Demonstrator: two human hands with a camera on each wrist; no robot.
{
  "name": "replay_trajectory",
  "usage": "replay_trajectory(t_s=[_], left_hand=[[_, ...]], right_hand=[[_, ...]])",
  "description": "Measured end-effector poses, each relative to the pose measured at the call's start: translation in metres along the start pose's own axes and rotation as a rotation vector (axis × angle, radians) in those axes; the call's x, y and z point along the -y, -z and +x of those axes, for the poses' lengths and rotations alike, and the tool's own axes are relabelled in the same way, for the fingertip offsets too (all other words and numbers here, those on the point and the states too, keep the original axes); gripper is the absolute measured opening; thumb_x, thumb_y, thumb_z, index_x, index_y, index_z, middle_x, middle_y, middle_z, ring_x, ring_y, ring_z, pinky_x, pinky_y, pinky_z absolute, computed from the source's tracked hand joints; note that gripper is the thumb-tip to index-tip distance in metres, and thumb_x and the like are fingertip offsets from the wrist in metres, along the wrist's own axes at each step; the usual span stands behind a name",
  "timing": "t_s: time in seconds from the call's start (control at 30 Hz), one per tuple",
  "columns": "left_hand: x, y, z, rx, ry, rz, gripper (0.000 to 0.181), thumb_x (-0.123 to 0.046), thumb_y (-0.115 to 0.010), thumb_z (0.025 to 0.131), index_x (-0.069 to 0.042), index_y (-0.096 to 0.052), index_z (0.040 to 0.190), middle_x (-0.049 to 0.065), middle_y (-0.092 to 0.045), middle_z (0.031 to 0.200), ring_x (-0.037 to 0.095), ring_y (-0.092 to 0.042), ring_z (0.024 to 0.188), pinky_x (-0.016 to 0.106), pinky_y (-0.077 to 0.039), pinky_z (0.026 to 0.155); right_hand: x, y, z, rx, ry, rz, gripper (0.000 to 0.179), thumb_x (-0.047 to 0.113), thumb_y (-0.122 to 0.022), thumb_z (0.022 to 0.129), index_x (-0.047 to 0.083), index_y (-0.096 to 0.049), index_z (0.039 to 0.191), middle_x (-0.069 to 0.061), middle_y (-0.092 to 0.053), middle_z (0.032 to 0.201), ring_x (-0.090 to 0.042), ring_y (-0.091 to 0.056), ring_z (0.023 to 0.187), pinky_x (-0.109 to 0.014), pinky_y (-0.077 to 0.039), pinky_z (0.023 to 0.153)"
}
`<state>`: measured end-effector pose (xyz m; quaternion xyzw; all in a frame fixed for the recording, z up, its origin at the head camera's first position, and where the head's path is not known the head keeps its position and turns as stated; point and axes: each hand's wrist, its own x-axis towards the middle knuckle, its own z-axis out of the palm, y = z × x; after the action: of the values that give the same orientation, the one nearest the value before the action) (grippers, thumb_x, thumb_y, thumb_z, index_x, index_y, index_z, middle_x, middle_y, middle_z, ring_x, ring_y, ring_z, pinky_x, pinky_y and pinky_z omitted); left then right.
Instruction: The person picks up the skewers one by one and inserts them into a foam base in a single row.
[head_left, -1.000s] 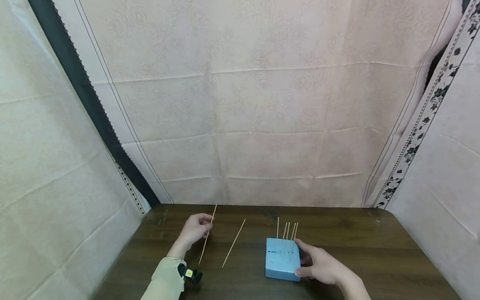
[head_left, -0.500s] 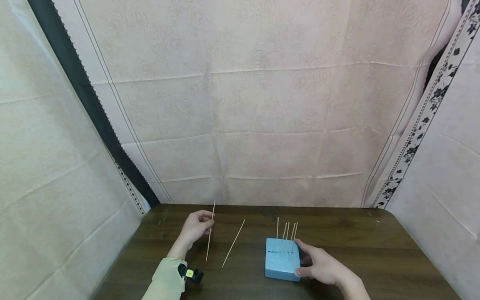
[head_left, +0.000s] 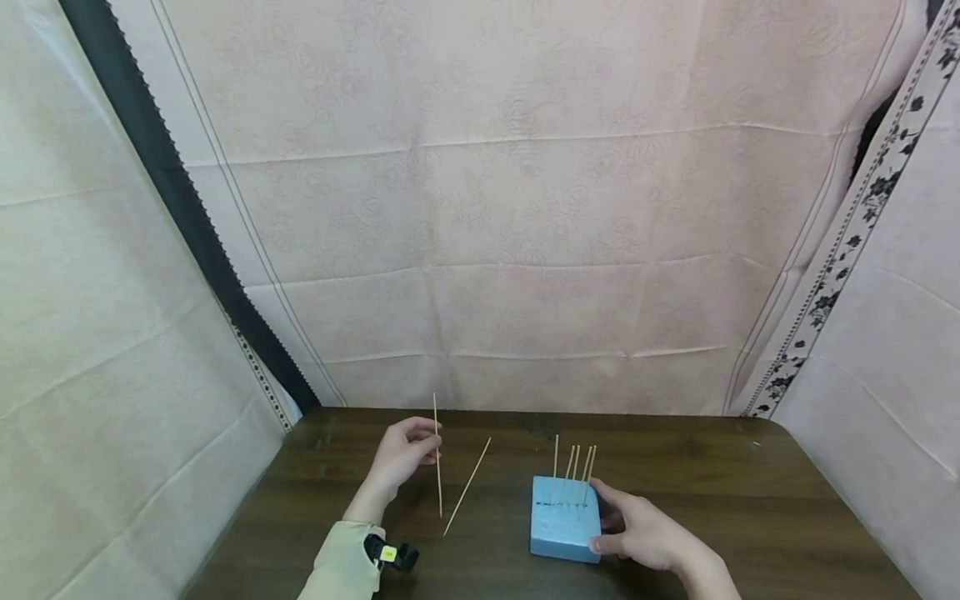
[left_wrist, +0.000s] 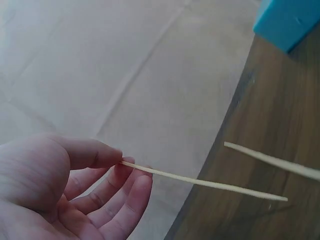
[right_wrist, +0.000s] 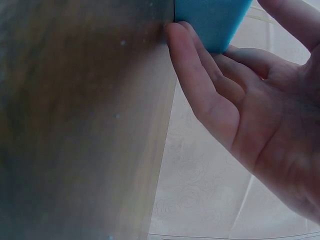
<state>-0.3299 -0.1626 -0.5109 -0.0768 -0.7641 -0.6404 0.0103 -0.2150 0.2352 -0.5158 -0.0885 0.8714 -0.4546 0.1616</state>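
Observation:
My left hand (head_left: 405, 450) pinches a thin wooden stick (head_left: 439, 487) between thumb and fingertips, holding it nearly upright in the head view. In the left wrist view the stick (left_wrist: 215, 185) juts out beyond the fingertips. Just right of it, a second wooden stick (head_left: 467, 487) lies slanted on the table. A light blue block (head_left: 558, 529) sits farther right, with several thin sticks (head_left: 556, 457) standing in its top. On its right side my right hand (head_left: 648, 533) grips the block, thumb at the near corner and a finger at the far one. The other fingers are partly hidden.
Dark wooden table (head_left: 697, 467) lies under everything. A pale patterned cloth (head_left: 525, 250) hangs behind its far edge, with further cloth at the left and right sides. A black strap device (head_left: 390, 552) sits on the left wrist.
My left hand has moved slightly right, and its stick has swung from slanted to nearly upright. The right hand and the blue block have stayed in place.

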Motion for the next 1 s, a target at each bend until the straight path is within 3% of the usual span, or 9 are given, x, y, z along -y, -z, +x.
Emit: replay_trajectory(t_s=[0.2, 0.43, 0.63, 1.0], left_hand=[[-0.007, -0.015, -0.007, 0.031, -0.019, -0.058, 0.018, -0.001, -0.072, 0.099, 0.001, -0.072, 0.117, 0.02, -0.072, 0.099, 0.027, -0.072, 0.082, 0.045, -0.064, 0.079], [-0.01, -0.027, -0.014, 0.062, -0.033, -0.092, 0.019, -0.002, -0.073, 0.099, 0.003, -0.071, 0.118, 0.025, -0.071, 0.103, 0.027, -0.072, 0.084, 0.036, -0.064, 0.077], [-0.012, -0.034, -0.017, 0.06, -0.043, -0.118, 0.018, 0.0, -0.073, 0.099, 0.003, -0.071, 0.116, 0.017, -0.072, 0.098, 0.027, -0.072, 0.084, 0.035, -0.064, 0.077], [-0.02, -0.04, -0.021, 0.071, -0.067, -0.14, 0.019, -0.002, -0.074, 0.099, 0.003, -0.07, 0.117, 0.019, -0.071, 0.102, 0.028, -0.073, 0.085, 0.039, -0.064, 0.081]], right_hand=[[0.0, 0.0, -0.001, -0.001, 0.001, 0.001, 0.099, 0.017, -0.091, 0.085, -0.009, -0.034, 0.161, -0.031, -0.061, 0.14, -0.038, -0.07, 0.112, -0.047, -0.062, 0.072], [-0.001, -0.001, -0.001, -0.006, -0.004, 0.006, 0.099, 0.017, -0.092, 0.085, -0.008, -0.034, 0.162, -0.03, -0.063, 0.137, -0.037, -0.07, 0.111, -0.046, -0.061, 0.071], [-0.001, -0.001, 0.0, -0.003, -0.001, 0.005, 0.1, 0.017, -0.092, 0.085, -0.008, -0.033, 0.162, -0.03, -0.063, 0.138, -0.037, -0.07, 0.112, -0.046, -0.061, 0.072], [-0.001, 0.0, 0.0, 0.003, -0.003, 0.011, 0.099, 0.017, -0.091, 0.086, -0.008, -0.033, 0.162, -0.029, -0.063, 0.137, -0.037, -0.07, 0.112, -0.046, -0.061, 0.07]])
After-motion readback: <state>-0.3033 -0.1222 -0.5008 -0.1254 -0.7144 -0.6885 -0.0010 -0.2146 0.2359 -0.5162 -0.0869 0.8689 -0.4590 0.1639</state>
